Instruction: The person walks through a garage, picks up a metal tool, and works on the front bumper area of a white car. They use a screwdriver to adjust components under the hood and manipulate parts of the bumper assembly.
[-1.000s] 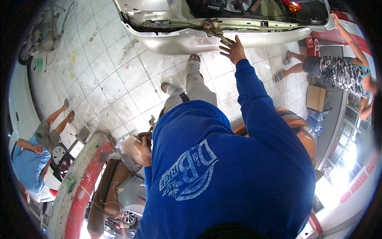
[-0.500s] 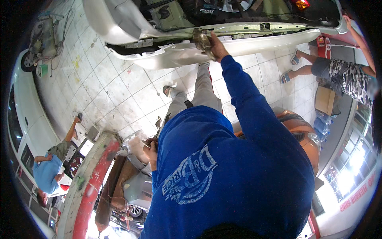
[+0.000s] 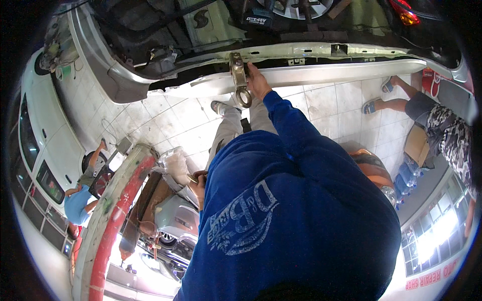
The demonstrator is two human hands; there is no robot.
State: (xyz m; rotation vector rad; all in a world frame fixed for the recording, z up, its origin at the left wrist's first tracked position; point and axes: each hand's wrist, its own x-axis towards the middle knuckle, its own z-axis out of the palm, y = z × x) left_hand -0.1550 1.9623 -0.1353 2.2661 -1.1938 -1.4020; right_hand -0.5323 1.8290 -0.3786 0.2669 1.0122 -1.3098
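Note:
My right hand (image 3: pixel 258 82) is stretched ahead, its fingers round the right side of a metal pull clamp (image 3: pixel 238 71) with a ring at its near end. The clamp's far end meets the edge of a car's open rear body (image 3: pixel 291 51), just beyond a pale bumper cover (image 3: pixel 321 72). Whether its jaws grip the metal lip I cannot tell. My left hand (image 3: pixel 199 189) is low beside my waist, fingers curled round something small that is mostly hidden by the hand and my sweatshirt.
A red and white post (image 3: pixel 118 205) stands close on my left, with a brown gas cylinder (image 3: pixel 131 236) beside it. A white car (image 3: pixel 52 135) is farther left. One person in blue (image 3: pixel 77 205) is there; another in a camouflage shirt (image 3: pixel 449 125) stands right, near a cardboard box (image 3: pixel 416 143).
My view has shifted nearer the car. The clamp has turned so its ring points back toward me, and my right hand now lies along its right side. The left hand stays by my waist.

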